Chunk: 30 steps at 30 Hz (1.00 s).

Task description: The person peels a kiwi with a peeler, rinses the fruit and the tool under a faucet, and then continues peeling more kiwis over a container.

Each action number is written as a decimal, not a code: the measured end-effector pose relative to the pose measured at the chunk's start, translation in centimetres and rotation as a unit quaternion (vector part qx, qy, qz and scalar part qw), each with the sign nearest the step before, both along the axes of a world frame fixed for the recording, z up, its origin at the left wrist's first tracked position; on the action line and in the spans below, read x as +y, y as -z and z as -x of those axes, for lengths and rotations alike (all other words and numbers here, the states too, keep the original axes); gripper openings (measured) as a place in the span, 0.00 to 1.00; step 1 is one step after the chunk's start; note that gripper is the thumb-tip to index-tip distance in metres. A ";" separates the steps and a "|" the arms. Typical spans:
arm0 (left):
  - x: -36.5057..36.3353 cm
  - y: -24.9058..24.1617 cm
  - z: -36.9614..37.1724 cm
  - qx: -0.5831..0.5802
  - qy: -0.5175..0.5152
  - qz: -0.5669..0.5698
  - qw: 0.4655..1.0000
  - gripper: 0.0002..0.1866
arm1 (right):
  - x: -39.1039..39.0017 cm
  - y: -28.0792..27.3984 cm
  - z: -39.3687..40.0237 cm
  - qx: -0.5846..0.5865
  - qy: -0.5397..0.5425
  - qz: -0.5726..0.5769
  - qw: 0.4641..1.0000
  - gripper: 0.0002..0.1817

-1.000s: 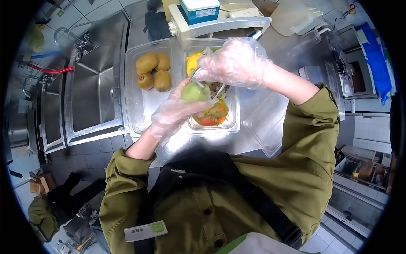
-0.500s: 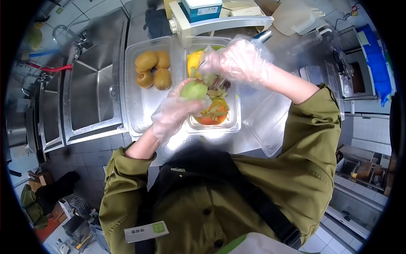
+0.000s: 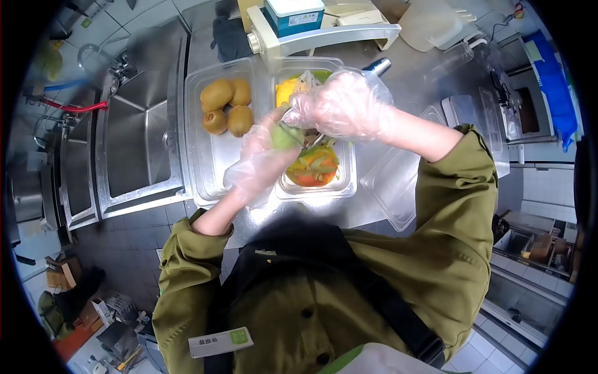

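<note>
A peeled green kiwi (image 3: 284, 138) sits in the fingers of my left hand (image 3: 258, 156), which wears a clear plastic glove. My right hand (image 3: 346, 103), gloved too, is closed around a peeler (image 3: 378, 67). The handle's dark end sticks out behind the fist, and its metal head lies against the kiwi. Both hands are above a clear plastic container (image 3: 317, 192) holding peelings (image 3: 314, 167) and orange and yellow pieces. Left of it, several unpeeled brown kiwis (image 3: 217, 94) lie in another clear container (image 3: 208, 168).
A metal sink (image 3: 143, 149) stands to the left. Behind the containers is a cream-coloured appliance (image 3: 324, 38) with a teal box (image 3: 294, 19) on it. A clear lid (image 3: 398, 187) lies on the steel counter at the right.
My right hand has moved down and left, bringing the peeler's head onto the kiwi. The left hand still holds the kiwi, now tilted differently and more covered.
</note>
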<state>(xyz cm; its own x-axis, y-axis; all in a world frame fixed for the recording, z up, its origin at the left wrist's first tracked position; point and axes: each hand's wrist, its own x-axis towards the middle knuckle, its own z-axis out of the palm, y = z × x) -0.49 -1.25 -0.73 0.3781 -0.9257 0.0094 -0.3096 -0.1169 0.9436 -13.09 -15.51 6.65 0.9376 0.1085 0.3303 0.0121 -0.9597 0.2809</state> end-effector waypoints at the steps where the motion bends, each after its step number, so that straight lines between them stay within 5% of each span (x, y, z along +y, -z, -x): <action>1: 0.3 -0.2 -0.2 -0.014 0.010 0.017 1.000 0.25 | -1.3 1.1 0.6 -0.004 0.012 -0.011 1.000 0.16; 3: 0.7 -0.3 -0.4 -0.066 0.009 0.051 0.996 0.25 | -4.8 1.5 0.9 -0.015 0.028 -0.026 0.999 0.15; 4: 1.2 -0.3 -0.3 -0.102 0.003 0.064 0.993 0.25 | -4.4 1.1 1.4 0.073 0.148 0.030 0.986 0.16; 7: 1.0 -0.3 0.4 -0.148 -0.007 0.052 0.988 0.25 | -0.8 -0.1 0.8 -0.028 -0.004 -0.107 0.994 0.19; 12: 1.1 0.7 -0.7 -0.067 0.025 0.064 0.995 0.26 | -4.1 2.1 1.9 0.098 0.186 -0.044 0.977 0.14; 15: 0.9 0.2 0.0 -0.080 0.000 0.027 0.996 0.26 | 0.4 -0.7 1.1 -0.037 0.054 -0.114 0.991 0.13; 20: 1.3 -0.5 -0.3 -0.150 -0.017 0.090 0.984 0.27 | -3.4 1.7 2.4 0.086 0.192 -0.006 0.978 0.15; 23: 0.4 -0.2 0.1 -0.188 -0.022 0.044 0.981 0.27 | 0.8 -0.8 1.5 -0.021 0.071 -0.094 0.993 0.17; 26: 0.6 0.8 -0.2 -0.176 -0.019 0.096 0.979 0.28 | -3.0 3.7 2.7 0.020 0.133 -0.061 0.989 0.18; 28: 0.9 0.5 -0.6 -0.153 -0.014 0.108 0.982 0.27 | -3.3 1.8 2.8 0.118 0.219 -0.031 0.968 0.16; 30: 0.9 0.5 -0.3 -0.151 -0.006 0.105 0.983 0.27 | -1.0 1.5 1.9 -0.030 0.091 -0.123 0.988 0.17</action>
